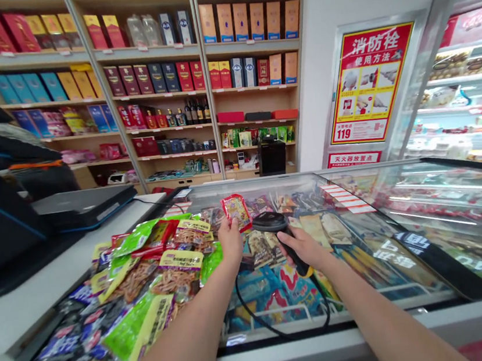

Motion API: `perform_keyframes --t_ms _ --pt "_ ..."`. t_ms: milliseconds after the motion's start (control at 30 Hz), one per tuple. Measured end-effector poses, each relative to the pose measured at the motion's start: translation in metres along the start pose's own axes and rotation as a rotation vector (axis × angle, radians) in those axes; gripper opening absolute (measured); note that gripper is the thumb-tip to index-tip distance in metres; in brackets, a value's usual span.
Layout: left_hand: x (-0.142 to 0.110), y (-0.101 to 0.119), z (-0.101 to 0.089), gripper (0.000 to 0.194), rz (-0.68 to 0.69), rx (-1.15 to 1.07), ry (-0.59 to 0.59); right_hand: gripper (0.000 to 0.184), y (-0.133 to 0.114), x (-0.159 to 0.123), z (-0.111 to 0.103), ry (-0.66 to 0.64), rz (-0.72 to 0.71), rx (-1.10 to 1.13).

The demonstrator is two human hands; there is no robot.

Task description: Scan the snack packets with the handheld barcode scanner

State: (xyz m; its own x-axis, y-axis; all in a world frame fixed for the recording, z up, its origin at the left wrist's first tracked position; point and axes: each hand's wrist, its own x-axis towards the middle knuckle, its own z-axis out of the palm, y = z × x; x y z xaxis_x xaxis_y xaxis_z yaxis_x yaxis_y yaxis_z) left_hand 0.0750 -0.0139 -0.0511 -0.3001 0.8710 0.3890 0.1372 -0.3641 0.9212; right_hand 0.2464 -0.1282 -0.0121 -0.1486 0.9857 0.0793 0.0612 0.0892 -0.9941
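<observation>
My left hand (231,243) pinches the lower left edge of a small red snack packet (236,211), held up over the glass-topped freezer. Wrapped round the handle of a black barcode scanner (271,222) is my right hand (304,246). The scanner's head points left, close beside the packet. Its black cable (258,317) loops down across the glass. To the left of my hands lies a heap of snack bags: yellow-topped clear packs (179,270), green packs (136,238) and dark blue packs (63,343). Some of the lower bags are hidden under others.
Ice-cream packs show through the freezer's glass lid (365,265). A white counter (3,318) with a black flat-topped device (85,202) stands at left. Behind are shelves of boxed bottles (153,80); a lit display fridge (470,82) is at right.
</observation>
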Motion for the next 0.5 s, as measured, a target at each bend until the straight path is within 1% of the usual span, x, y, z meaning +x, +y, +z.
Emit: perform_keyframes --t_ms 100,333,500 --pt "-0.006 0.005 0.0 0.027 -0.003 0.042 -0.025 0.035 0.002 0.0 0.0 0.01 0.028 0.017" --pt "-0.014 0.02 -0.001 0.022 -0.023 0.115 -0.005 0.04 0.003 -0.002 0.002 0.003 0.086 -0.003" --pt "-0.016 0.022 0.0 0.021 -0.044 0.12 0.005 0.046 0.004 -0.003 0.002 -0.005 0.088 -0.001"
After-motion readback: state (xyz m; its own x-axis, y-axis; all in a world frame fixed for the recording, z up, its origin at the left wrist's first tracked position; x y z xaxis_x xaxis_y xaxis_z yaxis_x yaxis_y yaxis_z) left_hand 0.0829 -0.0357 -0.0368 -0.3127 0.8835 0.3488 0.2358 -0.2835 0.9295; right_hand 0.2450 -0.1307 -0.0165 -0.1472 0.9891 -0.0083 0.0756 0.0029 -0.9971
